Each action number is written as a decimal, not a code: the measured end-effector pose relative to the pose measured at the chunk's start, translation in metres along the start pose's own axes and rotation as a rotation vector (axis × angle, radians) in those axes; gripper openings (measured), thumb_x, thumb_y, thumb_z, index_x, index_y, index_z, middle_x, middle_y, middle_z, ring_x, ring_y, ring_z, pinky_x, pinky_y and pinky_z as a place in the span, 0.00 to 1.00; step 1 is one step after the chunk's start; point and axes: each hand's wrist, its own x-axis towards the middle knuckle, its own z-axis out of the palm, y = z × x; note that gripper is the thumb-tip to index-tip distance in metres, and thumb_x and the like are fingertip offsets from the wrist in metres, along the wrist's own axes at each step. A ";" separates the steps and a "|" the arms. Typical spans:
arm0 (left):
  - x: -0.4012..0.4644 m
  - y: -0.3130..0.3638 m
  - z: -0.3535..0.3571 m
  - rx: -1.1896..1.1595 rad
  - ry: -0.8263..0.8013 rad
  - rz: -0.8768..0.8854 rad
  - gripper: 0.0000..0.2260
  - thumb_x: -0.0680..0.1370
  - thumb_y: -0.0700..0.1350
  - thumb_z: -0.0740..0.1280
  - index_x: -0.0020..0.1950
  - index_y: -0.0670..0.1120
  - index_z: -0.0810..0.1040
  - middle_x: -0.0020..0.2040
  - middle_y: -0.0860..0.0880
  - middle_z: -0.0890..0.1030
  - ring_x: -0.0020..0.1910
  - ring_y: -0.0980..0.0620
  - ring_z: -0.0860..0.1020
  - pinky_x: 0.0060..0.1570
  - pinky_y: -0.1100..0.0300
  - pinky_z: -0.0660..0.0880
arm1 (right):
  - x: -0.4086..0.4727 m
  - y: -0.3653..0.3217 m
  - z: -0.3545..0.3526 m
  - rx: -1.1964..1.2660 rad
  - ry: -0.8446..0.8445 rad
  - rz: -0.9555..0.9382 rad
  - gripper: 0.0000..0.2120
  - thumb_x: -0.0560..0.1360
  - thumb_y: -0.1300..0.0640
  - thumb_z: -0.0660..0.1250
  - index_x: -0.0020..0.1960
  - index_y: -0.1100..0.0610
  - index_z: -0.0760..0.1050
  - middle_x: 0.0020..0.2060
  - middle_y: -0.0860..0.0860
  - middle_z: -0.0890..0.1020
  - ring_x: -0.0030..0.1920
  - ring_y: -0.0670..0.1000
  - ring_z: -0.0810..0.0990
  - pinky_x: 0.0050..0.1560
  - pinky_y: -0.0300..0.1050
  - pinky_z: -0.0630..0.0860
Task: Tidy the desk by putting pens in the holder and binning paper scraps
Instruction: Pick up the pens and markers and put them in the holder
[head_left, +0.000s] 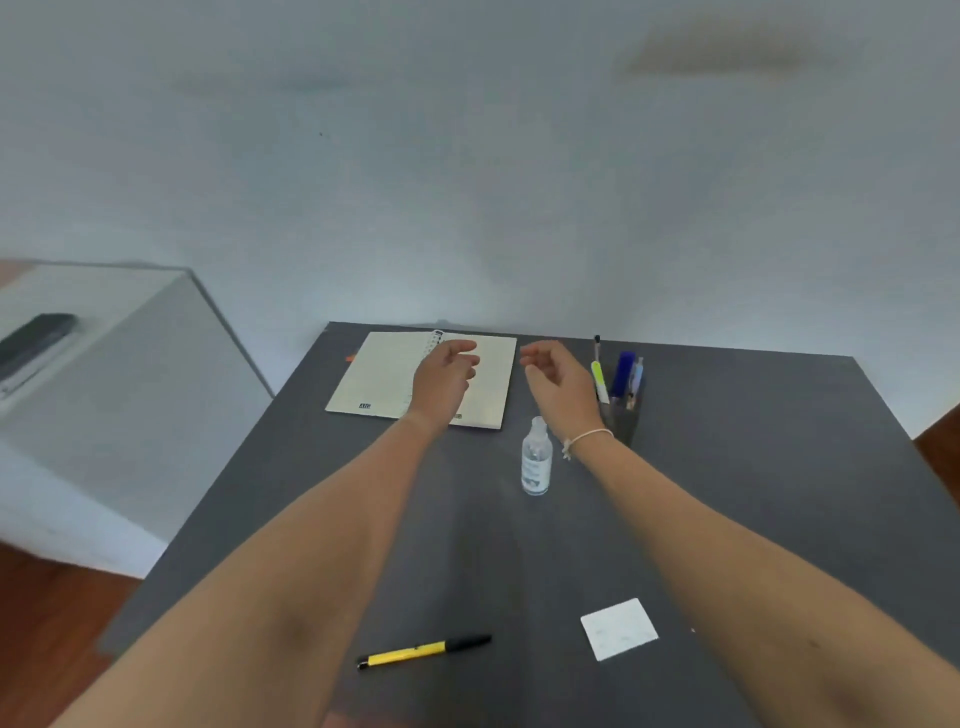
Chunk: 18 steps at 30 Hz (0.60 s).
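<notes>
A yellow pen with a black cap (423, 651) lies on the dark grey desk (753, 467) near its front edge. To its right lies a white square paper scrap (618, 628). A dark pen holder (623, 415) with several pens stands at the back right. My left hand (445, 382) hovers over an open notebook (384, 379), fingers loosely curled and holding nothing. Just left of the holder, my right hand (561, 382) is raised with its fingers apart and empty.
A small clear bottle (535, 460) stands upright between my forearms, close to the right wrist. A white cabinet (104, 395) with a dark flat device (36, 340) on top stands left of the desk. Wooden floor shows at both sides.
</notes>
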 end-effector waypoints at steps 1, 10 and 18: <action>-0.005 -0.007 -0.013 0.014 0.009 -0.007 0.10 0.76 0.39 0.59 0.53 0.48 0.75 0.50 0.47 0.79 0.48 0.50 0.76 0.55 0.55 0.73 | -0.009 0.000 0.011 0.001 -0.023 0.003 0.11 0.73 0.66 0.60 0.48 0.53 0.75 0.45 0.51 0.79 0.46 0.48 0.77 0.44 0.22 0.70; -0.054 -0.101 -0.143 0.317 -0.053 -0.100 0.13 0.75 0.34 0.59 0.56 0.42 0.78 0.48 0.46 0.78 0.47 0.50 0.75 0.45 0.68 0.72 | -0.115 0.041 0.112 -0.224 -0.296 0.118 0.10 0.71 0.63 0.64 0.44 0.49 0.76 0.41 0.48 0.79 0.43 0.50 0.77 0.46 0.34 0.73; -0.092 -0.158 -0.218 0.977 -0.610 0.020 0.14 0.71 0.39 0.67 0.56 0.47 0.80 0.55 0.45 0.80 0.55 0.48 0.77 0.59 0.60 0.70 | -0.190 0.071 0.150 -0.782 -0.732 0.001 0.12 0.69 0.48 0.67 0.50 0.51 0.76 0.50 0.50 0.78 0.53 0.51 0.72 0.56 0.45 0.70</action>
